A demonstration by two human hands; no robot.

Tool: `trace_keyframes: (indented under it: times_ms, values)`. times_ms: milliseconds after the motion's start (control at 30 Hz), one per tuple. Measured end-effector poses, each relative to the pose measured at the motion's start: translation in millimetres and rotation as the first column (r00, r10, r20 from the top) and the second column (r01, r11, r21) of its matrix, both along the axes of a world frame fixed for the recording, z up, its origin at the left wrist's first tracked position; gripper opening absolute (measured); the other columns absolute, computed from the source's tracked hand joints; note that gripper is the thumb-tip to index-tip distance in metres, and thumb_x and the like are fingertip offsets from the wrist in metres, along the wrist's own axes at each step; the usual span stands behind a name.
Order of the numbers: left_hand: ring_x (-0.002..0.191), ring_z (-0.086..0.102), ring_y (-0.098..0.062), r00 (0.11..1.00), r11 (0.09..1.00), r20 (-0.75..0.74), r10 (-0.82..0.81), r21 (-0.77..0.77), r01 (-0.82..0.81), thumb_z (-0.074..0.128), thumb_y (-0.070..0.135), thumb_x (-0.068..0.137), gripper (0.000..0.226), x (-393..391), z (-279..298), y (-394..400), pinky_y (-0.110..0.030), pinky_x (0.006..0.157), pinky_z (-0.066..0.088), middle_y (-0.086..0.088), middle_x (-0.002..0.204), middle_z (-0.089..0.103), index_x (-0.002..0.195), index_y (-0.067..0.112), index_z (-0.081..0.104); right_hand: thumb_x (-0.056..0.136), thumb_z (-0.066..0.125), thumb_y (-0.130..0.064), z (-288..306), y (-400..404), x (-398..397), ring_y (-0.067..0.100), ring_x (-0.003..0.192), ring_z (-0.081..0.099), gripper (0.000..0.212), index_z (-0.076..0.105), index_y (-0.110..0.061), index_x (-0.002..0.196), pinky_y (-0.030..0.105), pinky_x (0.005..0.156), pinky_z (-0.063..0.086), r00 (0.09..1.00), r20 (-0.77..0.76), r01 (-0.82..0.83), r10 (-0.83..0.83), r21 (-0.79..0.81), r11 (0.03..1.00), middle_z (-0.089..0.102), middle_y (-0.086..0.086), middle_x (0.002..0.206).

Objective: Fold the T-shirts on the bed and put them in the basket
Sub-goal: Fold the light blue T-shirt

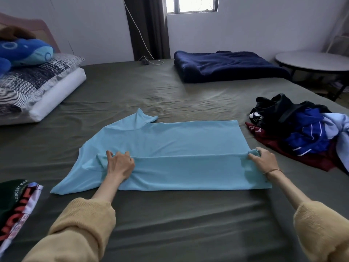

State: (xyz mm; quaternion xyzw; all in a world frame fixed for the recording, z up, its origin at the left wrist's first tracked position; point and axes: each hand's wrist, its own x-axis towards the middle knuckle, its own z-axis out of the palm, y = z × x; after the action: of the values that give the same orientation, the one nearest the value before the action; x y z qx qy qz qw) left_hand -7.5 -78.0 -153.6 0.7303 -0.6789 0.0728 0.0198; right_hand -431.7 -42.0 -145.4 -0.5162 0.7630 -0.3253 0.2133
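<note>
A light blue T-shirt [166, 140] is spread flat at the middle of the bed [170, 220], with its near long edge folded over toward 12 o'clock. The fold is pinched at its 9 o'clock end by the left hand [120, 164] and at its 3 o'clock end by the right hand [263, 160]; the fingers of both are curled on the cloth. At 3 o'clock of the shirt a pile of unfolded clothes [302, 131] is seen. At 8 o'clock folded printed shirts [17, 207] are lying. A dark blue blanket [226, 66] is placed at 1 o'clock, and pillows [37, 84] at 10 o'clock.
</note>
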Motion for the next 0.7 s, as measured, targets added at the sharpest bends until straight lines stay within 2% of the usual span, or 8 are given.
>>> trace_keyframes:
  times_ms: [167, 333, 433, 500, 533, 600, 633, 700]
  values:
    - [0.093, 0.055, -0.024, 0.987, 0.996, 0.136, 0.084, 0.0, -0.085, 0.028, 0.022, 0.096, 0.021, -12, -6, -4, -0.043, 0.1, 0.025, -0.011, 0.1, 0.064, 0.095, 0.013, 0.047, 0.088, 0.058, -0.018, -14, -6, 2, 0.038, 0.097, 0.059, 0.023, 0.061, 0.001, 0.101, 0.035, 0.074, 0.042, 0.968, -0.202, 0.164, -0.15, 0.054, 0.985, 0.065, 0.027, 0.102]
    - [0.104, 0.054, -0.031, 0.995, 0.983, 0.09, 0.04, -0.181, -0.023, 0.045, 0.008, 0.085, 0.03, -29, -16, -4, -0.058, 0.109, 0.014, -0.015, 0.106, 0.06, 0.113, 0.003, 0.054, 0.084, 0.057, -0.015, -24, 3, 10, 0.031, 0.083, 0.06, 0.021, 0.05, -0.005, 0.1, 0.039, 0.079, 0.031, 0.808, -0.541, 0.214, -0.232, -0.098, 0.972, 0.063, 0.018, 0.09]
    - [0.106, 0.055, -0.027, 0.979, 0.94, -0.014, -0.203, -0.282, 0.191, 0.045, 0.02, 0.08, 0.038, -52, -28, 2, -0.059, 0.108, 0.016, -0.014, 0.107, 0.064, 0.112, 0.005, 0.058, 0.075, 0.056, -0.009, -33, 0, 28, 0.03, 0.09, 0.056, 0.02, 0.059, -0.004, 0.094, 0.043, 0.086, 0.027, 0.779, -0.584, 0.084, -0.23, -0.265, 0.96, 0.059, 0.017, 0.097]
    - [0.129, 0.042, -0.02, 0.916, 0.918, -0.12, -0.383, -0.162, 0.362, 0.029, 0.035, 0.085, 0.058, -73, -30, 14, -0.053, 0.111, 0.011, -0.009, 0.136, 0.054, 0.134, 0.009, 0.046, 0.079, 0.039, -0.026, -30, 4, 48, 0.025, 0.109, 0.056, 0.041, 0.063, -0.005, 0.105, 0.044, 0.094, 0.032, 0.794, -0.608, -0.179, 0.012, -0.215, 0.96, 0.061, 0.018, 0.116]
    - [0.141, 0.027, -0.014, 0.881, 0.893, -0.147, -0.449, -0.092, 0.44, 0.018, 0.046, 0.086, 0.071, -82, -33, 19, -0.047, 0.113, 0.002, -0.002, 0.153, 0.031, 0.147, 0.013, 0.029, 0.08, 0.026, -0.039, -31, 5, 59, 0.021, 0.126, 0.048, 0.063, 0.057, -0.005, 0.123, 0.045, 0.101, 0.033, 0.762, -0.618, -0.325, 0.192, -0.109, 0.939, 0.05, 0.015, 0.137]
    - [0.143, -0.012, -0.004, 0.847, 0.863, -0.239, -0.475, 0.062, 0.501, -0.012, 0.071, 0.073, 0.086, -92, -38, 27, -0.04, 0.113, -0.015, 0.013, 0.152, -0.017, 0.146, 0.026, -0.011, 0.07, -0.005, -0.067, -33, 15, 72, 0.008, 0.143, 0.0, 0.094, 0.006, -0.018, 0.149, 0.045, 0.115, 0.011, 0.692, -0.534, -0.483, 0.487, 0.16, 0.861, -0.004, -0.004, 0.155]
    - [0.139, -0.022, -0.002, 0.852, 0.861, -0.262, -0.453, 0.119, 0.494, -0.022, 0.078, 0.063, 0.091, -92, -39, 30, -0.04, 0.113, -0.017, 0.015, 0.148, -0.024, 0.141, 0.029, -0.019, 0.058, -0.019, -0.078, -34, 20, 75, 0.004, 0.138, -0.017, 0.101, -0.014, -0.024, 0.144, 0.043, 0.116, -0.002, 0.674, -0.497, -0.486, 0.546, 0.257, 0.835, -0.022, -0.009, 0.148]
    - [0.135, -0.026, 0.0, 0.874, 0.878, -0.268, -0.405, 0.152, 0.454, -0.025, 0.08, 0.059, 0.093, -87, -41, 32, -0.042, 0.113, -0.017, 0.015, 0.15, -0.025, 0.139, 0.032, -0.021, 0.037, -0.04, -0.082, -37, 27, 74, 0.005, 0.131, -0.028, 0.112, -0.027, -0.031, 0.135, 0.043, 0.114, -0.011, 0.676, -0.497, -0.427, 0.545, 0.339, 0.839, -0.033, -0.008, 0.142]
